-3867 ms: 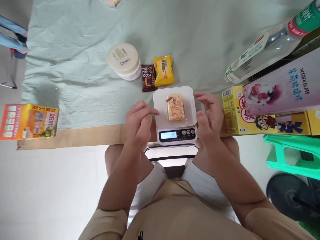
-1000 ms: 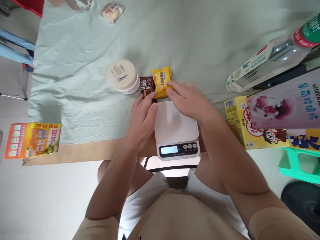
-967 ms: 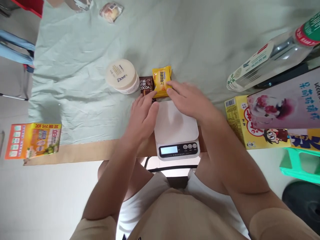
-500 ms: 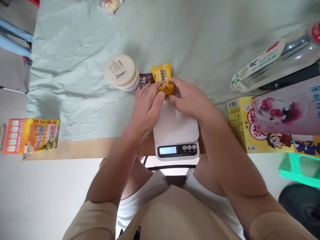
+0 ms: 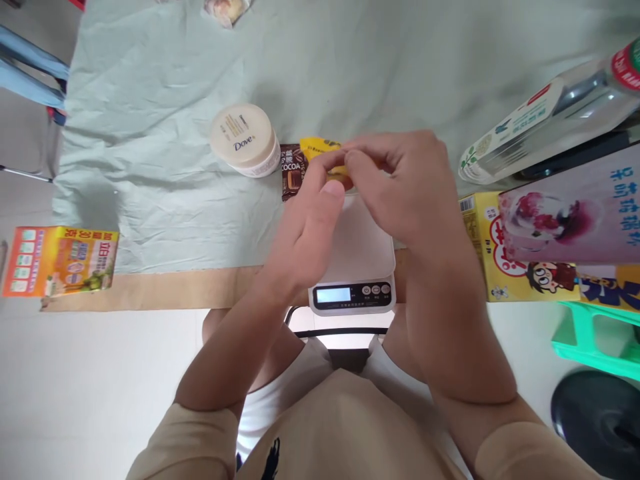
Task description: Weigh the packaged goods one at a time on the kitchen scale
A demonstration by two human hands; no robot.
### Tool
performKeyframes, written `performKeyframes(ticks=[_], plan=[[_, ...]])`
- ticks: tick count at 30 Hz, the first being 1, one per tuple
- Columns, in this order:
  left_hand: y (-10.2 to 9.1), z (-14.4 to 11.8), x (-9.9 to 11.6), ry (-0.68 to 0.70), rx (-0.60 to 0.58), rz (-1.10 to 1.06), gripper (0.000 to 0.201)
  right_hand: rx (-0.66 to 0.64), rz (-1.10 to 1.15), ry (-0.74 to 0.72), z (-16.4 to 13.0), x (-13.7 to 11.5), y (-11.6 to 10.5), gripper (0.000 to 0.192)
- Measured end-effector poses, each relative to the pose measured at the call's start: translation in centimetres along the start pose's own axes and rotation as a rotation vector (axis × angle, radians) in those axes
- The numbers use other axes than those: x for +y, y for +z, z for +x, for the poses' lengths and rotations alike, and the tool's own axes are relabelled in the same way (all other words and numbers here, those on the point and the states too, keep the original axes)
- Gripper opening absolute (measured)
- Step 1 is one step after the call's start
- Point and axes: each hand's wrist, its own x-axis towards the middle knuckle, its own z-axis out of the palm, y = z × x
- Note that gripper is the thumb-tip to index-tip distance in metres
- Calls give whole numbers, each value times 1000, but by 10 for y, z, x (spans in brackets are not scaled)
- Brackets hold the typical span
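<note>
Both hands meet over a small yellow snack packet [image 5: 316,146] just beyond the white kitchen scale [image 5: 357,257]. My right hand [image 5: 407,183] pinches the packet's right side between thumb and fingers. My left hand [image 5: 313,223] has its fingers closed round the near left part, and the two hands hide much of the packet. Flat on the cloth beside my left fingers lies a brown cocoa snack packet [image 5: 293,175]. To its left stands a cream Dove jar [image 5: 245,140] with its lid on. The scale's display is lit, but no figure is readable.
An orange and yellow box [image 5: 63,261] stands at the table's left edge. On the right are a clear plastic bottle [image 5: 545,113], a pink box [image 5: 570,210] and a yellow box [image 5: 515,267]. A green stool [image 5: 575,340] is below. A wrapped item [image 5: 227,10] lies at the far side.
My right hand has turned and moved over the yellow packet, closing on it. The packet has tilted and is more covered. More of the brown packet shows beside my left fingers.
</note>
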Motion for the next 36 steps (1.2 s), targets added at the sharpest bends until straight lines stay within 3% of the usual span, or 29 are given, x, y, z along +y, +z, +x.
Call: performKeyframes(ticks=[3, 7, 10, 13, 18, 25, 30, 33, 36], plan=[[4, -4, 3, 1, -77, -130, 55, 5, -44, -14, -5, -4, -1, 33], [5, -8, 16, -21, -37, -134, 59, 77, 15, -98, -11, -5, -5, 24], [0, -11, 33, -94, 9, -192, 50, 136, -7, -129, -16, -5, -9, 18], [-5, -12, 46, -207, 32, -305, 38, 141, -93, -53, -20, -3, -13, 15], [-15, -14, 51, -231, 8, -225, 39, -38, -111, -15, -29, 1, -23, 20], [-28, -30, 42, -211, -138, -63, 32, -395, -193, 51, -36, 16, -25, 14], [-30, -32, 40, -190, -169, 82, 36, -491, -217, 47, -37, 23, -24, 20], [-35, -25, 32, -182, -82, 112, 41, -416, -199, 121, -35, 21, -29, 22], [-44, -7, 7, -70, 99, 93, 46, -76, -107, 209, -28, 30, -26, 33]])
